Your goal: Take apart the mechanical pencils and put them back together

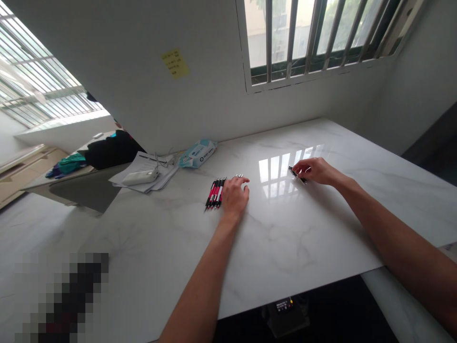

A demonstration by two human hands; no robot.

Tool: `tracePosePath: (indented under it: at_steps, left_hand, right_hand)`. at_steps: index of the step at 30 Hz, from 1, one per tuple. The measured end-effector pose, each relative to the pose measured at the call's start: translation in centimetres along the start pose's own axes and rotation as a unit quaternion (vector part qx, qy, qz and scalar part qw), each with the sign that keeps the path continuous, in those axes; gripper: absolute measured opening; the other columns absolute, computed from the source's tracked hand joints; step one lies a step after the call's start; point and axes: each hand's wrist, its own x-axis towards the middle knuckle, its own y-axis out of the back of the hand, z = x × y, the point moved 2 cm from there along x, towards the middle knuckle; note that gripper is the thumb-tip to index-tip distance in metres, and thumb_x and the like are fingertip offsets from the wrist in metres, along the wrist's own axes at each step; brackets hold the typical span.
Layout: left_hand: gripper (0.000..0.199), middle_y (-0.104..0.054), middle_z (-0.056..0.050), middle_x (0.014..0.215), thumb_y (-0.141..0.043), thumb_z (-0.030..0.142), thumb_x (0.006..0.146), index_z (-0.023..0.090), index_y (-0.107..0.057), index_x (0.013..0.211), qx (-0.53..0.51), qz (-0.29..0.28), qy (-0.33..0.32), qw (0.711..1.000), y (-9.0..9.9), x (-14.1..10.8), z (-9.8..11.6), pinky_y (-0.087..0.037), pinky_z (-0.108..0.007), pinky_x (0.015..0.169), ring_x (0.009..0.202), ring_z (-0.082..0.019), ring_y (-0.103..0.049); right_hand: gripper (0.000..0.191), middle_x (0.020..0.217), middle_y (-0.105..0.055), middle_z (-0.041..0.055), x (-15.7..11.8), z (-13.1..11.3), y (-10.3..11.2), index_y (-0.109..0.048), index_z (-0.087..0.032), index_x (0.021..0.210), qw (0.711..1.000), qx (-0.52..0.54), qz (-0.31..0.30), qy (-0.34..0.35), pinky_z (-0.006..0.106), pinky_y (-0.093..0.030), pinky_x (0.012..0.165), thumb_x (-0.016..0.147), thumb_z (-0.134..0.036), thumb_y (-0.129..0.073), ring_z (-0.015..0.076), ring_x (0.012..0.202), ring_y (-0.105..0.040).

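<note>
Okay, here's how it looks: two bare hands working over a glossy white marble-look tabletop (285, 247), and the step in hand seems to be handling pens. A neat row of red-and-black pens (215, 193) lies side by side, at about 10 o'clock from the left hand (233, 197). That hand sits loose and half curled, right up against the row, with silver pen tips (238, 175) poking out past its fingers. I can't tell if it has actually got hold of anything, though it doesn't look clamped.

The right hand (314, 171) is off at about 3 o'clock from the row, thumb and fingertips pinched closed on a small black pen (296, 174), mostly hidden by the fingers.

As for the next move, anything lifted from that row would call for the left fingers to close up first, since the slab's so slick.

Around 11 o'clock from the row there's a pack of wet wipes (197, 153), and further round at 10 o'clock a stack of papers (157, 176) with a cabled white gadget (140, 177) on top.
</note>
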Motion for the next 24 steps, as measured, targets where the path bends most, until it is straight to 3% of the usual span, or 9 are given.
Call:
tracePosePath:
  at_steps: [6, 24]
  left_hand:
    - [0.027, -0.074, -0.008, 0.116, -0.057, 0.015, 0.093, 0.027, -0.080, 0.102, 0.083, -0.019, 0.021, 0.996, 0.3, 0.5, -2.3, -0.041, -0.042, 0.100, 0.108, -0.031, -0.057]
    - [0.028, -0.070, -0.011, 0.111, -0.058, 0.016, 0.091, 0.026, -0.077, 0.109, 0.152, 0.019, 0.090, 0.984, 0.6, 0.8, -3.2, -0.046, -0.038, 0.092, 0.103, -0.029, -0.062]
  right_hand:
    - [0.028, 0.087, -0.077, 0.0061, 0.2, 0.0, 0.2, -0.082, -0.023, 0.099, 1.000, -0.002, 0.014, 0.016, 0.041, -0.059, 0.074, 0.080, -0.044, -0.075, 0.0226, 0.077, -0.071]
    - [0.032, 0.090, -0.078, 0.0057, 0.0, -1.1, 0.3, -0.083, -0.024, 0.100, 0.998, 0.003, 0.031, 0.050, 0.041, -0.060, 0.076, 0.085, -0.051, -0.073, 0.0224, 0.079, -0.072]
